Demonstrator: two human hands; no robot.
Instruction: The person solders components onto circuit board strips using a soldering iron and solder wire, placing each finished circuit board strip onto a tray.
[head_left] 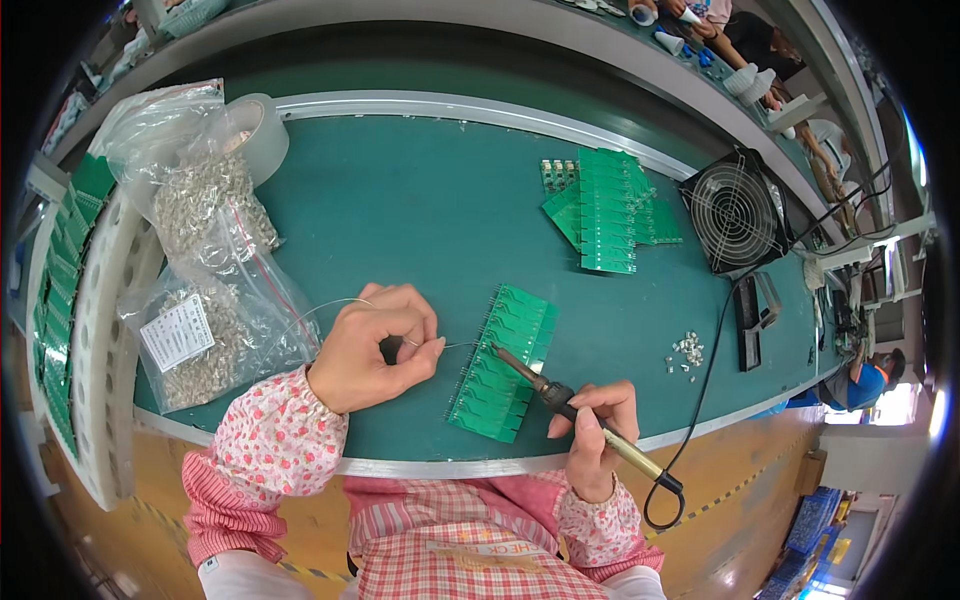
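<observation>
The green circuit-board panel (485, 390) lies near the bench's front edge (450, 468), between two hands. The left hand (380, 340) pinches one solder wire (460, 345) leading to it; the right hand (600, 430) grips one soldering iron (550, 392), tip at the panel. Beyond it, I see teal mat (400, 200) stretching to the far rim (400, 103). Left of it: two part-filled bags (215, 350), one tape roll (262, 145); right, one fan (738, 213).

On the workbench (400, 200), a circuit board (495, 385) lies right of bags (212, 352) and left of loose parts (690, 347).
</observation>
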